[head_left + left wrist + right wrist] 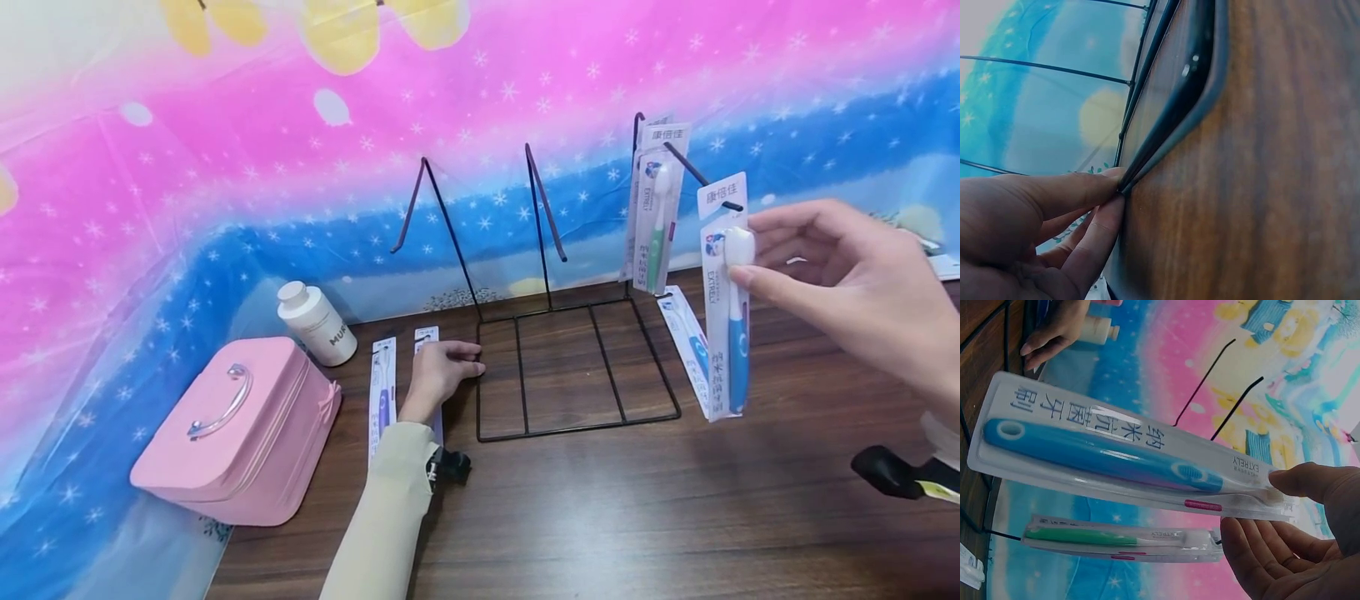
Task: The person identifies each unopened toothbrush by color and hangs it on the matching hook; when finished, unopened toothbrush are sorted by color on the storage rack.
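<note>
Foremost, held up at the right side of the rack: blue toothbrush pack, pinched narrowly at its upper side edge by the right hand, thumb over the front near the brush head, fingers behind. Gripped below the top flap, probably to leave the hanging slot free; through that slot, to judge by the head view, the tip of the right hook. Weight perhaps shared between hook and pinch, in what measure impossible to tell. Farther in on the same hook: green toothbrush pack, hung by its slot with brush head uppermost, at least one more pack partly hidden behind.

At the opposite side: left base wire of the wire rack, pinched closely between thumb and fingers of the left hand, as also visible from the left wrist; likely a brace against sliding or tipping. Base flat on the tabletop, apparently to counter the forward load on the hooks.

Lying just behind the held pack: second blue pack. Lying near the left hand: purple toothbrush pack and a partly covered pack. Farther left, apart from the rack: pink case and white bottle, seemingly set aside from the work.
</note>
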Demonstrator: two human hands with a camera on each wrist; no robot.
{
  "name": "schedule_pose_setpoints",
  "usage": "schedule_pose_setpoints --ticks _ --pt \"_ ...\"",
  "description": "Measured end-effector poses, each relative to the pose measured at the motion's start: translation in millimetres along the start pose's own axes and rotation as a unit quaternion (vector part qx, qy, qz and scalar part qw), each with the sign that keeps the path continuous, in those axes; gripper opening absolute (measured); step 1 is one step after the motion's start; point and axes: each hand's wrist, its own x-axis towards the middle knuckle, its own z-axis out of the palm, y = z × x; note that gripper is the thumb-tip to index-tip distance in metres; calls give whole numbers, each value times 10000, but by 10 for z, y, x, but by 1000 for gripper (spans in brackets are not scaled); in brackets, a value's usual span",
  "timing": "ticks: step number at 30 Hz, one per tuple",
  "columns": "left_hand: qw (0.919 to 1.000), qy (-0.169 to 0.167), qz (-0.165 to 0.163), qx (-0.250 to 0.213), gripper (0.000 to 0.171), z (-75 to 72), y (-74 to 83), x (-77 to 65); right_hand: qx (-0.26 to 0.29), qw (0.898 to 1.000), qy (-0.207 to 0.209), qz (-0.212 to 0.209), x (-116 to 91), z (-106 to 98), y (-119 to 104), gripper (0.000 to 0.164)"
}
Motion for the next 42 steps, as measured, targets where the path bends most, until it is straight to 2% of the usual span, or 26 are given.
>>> schedule_pose_setpoints --ticks 4,11,30,36,42 --pt "10000 -1 -34 18 21 -2 -19 -3 -242 9997 69 0 28 48 4 45" --pt "10000 -9 27 -25 21 -9 -25 4 -130 9998 149 -65 126 128 59 45" --pt "10000 -20 -18 -25 22 -27 -15 8 -238 9992 328 -12 467 306 194 46" --pt "10000 -37 6 -69 22 -31 0 7 -171 9992 364 9 424 295 182 48" --pt "10000 -52 5 -70 22 -15 0 5 -192 9990 408 -55 209 220 105 50"
